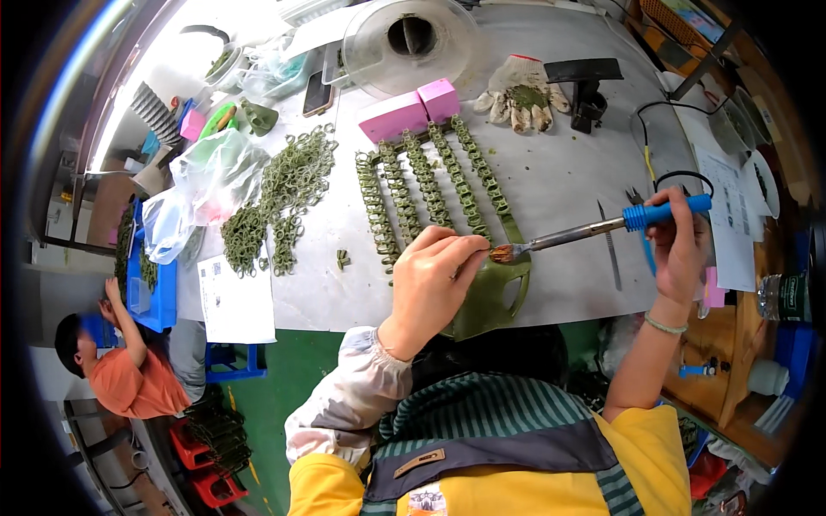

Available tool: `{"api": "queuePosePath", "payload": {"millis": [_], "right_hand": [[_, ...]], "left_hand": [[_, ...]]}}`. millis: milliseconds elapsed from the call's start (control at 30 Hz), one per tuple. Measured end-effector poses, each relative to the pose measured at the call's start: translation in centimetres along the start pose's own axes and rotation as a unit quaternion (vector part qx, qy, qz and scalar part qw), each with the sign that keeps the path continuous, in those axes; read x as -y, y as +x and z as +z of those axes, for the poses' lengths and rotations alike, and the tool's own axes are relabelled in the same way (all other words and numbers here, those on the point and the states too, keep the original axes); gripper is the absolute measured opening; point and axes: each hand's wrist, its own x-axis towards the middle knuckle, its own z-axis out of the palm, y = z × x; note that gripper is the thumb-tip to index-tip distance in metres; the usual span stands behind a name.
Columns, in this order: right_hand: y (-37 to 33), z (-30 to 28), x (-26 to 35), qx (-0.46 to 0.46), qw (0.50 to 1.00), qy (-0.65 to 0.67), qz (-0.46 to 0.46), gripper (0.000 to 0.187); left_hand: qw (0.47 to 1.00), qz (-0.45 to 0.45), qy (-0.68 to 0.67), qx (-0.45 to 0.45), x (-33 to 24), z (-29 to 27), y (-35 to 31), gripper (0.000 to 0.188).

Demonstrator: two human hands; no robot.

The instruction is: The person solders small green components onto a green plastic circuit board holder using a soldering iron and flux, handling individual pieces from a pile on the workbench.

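Observation:
In my right hand (680,249) is a soldering iron (594,230) with a blue handle and a long metal shaft, pointing left. Its brownish tip meets the fingertips of my left hand (434,279), which are pinched together; what they hold is hidden. Just below the tip, a dark green flat piece (486,301) with an opening lies at the table's near edge. Beyond my left hand, several rows of small green ring-shaped parts (426,185) run away from me, their far ends by pink blocks (394,116). Left of them lies a pile of loose green rings (280,193).
At the back stand a clear round container (366,47), a phone (318,93), a soiled glove (522,95) and a black stand (587,99). Plastic bags (219,168) and a paper sheet (235,297) lie left. Tweezers (609,245) rest right. Another person (142,370) sits far left.

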Motion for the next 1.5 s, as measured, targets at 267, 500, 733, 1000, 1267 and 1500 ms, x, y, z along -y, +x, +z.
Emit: {"api": "queuePosePath", "payload": {"millis": [267,500,733,1000,1267,1500], "right_hand": [[0.1,1.2,-0.8,0.032,0.999,0.017,0.018,0.026],[1.0,-2.0,0.3,-0.008,0.999,-0.029,-0.017,0.027],[0.6,-3.6,0.9,0.007,0.999,-0.026,-0.041,0.024],[0.2,-2.9,1.1,0.019,0.998,-0.026,-0.054,0.025],[-0.1,-2.9,1.5,-0.004,0.999,-0.021,-0.045,0.028],[-0.5,-2.4,2.2,-0.018,0.999,-0.012,-0.05,0.028]], "left_hand": [[0.995,0.047,0.084,0.018,0.4,1.2,0.3,0.013],[0.991,0.058,0.119,0.021,0.3,1.0,0.3,0.014],[0.979,-0.156,0.086,-0.1,6.4,-7.0,-0.9,0.01],[0.875,-0.299,0.375,-0.07,17.9,-14.1,-8.6,0.015],[0.926,-0.249,0.278,-0.056,17.3,-12.4,-8.2,0.009],[0.91,-0.388,0.116,-0.087,16.8,-14.3,-7.7,0.014]]}}
